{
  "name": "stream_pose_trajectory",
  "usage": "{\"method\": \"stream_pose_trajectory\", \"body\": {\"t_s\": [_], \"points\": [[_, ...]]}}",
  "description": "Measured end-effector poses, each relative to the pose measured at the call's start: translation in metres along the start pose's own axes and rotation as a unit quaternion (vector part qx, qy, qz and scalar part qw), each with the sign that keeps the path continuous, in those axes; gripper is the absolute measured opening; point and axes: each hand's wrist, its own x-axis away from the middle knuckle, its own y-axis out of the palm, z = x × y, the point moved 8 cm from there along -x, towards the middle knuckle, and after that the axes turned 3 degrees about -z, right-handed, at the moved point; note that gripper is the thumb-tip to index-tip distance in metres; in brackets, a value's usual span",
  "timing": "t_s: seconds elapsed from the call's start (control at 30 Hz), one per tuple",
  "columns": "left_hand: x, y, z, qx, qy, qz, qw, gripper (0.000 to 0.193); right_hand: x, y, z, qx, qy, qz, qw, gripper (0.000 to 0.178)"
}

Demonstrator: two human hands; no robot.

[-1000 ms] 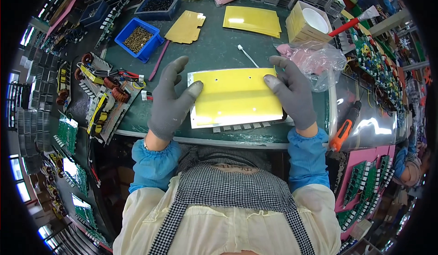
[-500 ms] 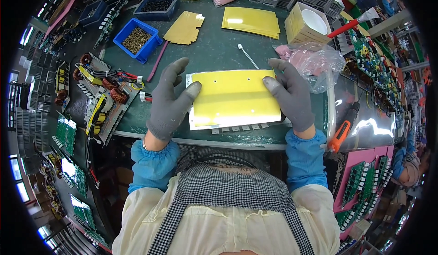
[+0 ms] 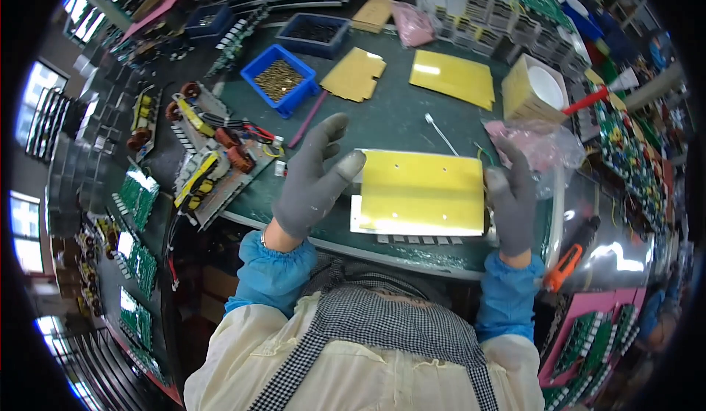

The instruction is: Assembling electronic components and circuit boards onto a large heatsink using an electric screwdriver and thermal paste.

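Note:
A yellow sheet (image 3: 421,194) with small holes lies over a white-edged plate (image 3: 357,216) near the table's front edge. A row of white connectors (image 3: 419,239) peeks out below it. My left hand (image 3: 316,179), in a grey glove, is at the sheet's left side, fingers spread, thumb tip by the upper left corner. Beside the right edge is my gloved right hand (image 3: 512,197), fingers extended upward and thumb alongside the sheet. Neither hand grips anything; whether the thumbs touch the edges I cannot tell. A white cable tie (image 3: 441,133) lies just behind the sheet.
Behind are a blue bin (image 3: 255,67) of brass-coloured fasteners, tan card pieces (image 3: 353,74), a yellow sheet stack (image 3: 452,78) and a box (image 3: 521,91). Wired coil assemblies (image 3: 213,157) sit left. At right are a plastic bag (image 3: 548,153) and an orange-handled screwdriver (image 3: 565,266).
My hands have moved apart, and their thumbs have left the sheet's face for its sides. The whole view has shifted, so the table sits farther right and lower.

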Motion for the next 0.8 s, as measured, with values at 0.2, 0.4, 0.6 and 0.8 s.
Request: {"method": "stream_pose_trajectory", "body": {"t_s": [0.2, 0.4, 0.6, 0.8], "points": [[-0.092, -0.045, 0.051, -0.183, 0.124, -0.024, 0.975, 0.059, 0.008, -0.015, -0.003, -0.051, -0.013, 0.03, 0.998, 0.05], [-0.278, -0.083, -0.019, -0.555, -0.043, -0.083, 0.827, 0.051, 0.011, -0.019, 0.002, 0.055, -0.018, 0.049, 0.997, 0.042], [-0.339, -0.111, -0.081, -0.644, -0.191, -0.055, 0.738, 0.053, 0.013, -0.022, -0.013, 0.096, -0.094, 0.051, 0.99, 0.036], [-0.351, -0.12, -0.098, -0.668, -0.169, -0.048, 0.723, 0.037, 0.015, -0.017, -0.021, 0.115, -0.128, 0.045, 0.984, 0.033]]}}
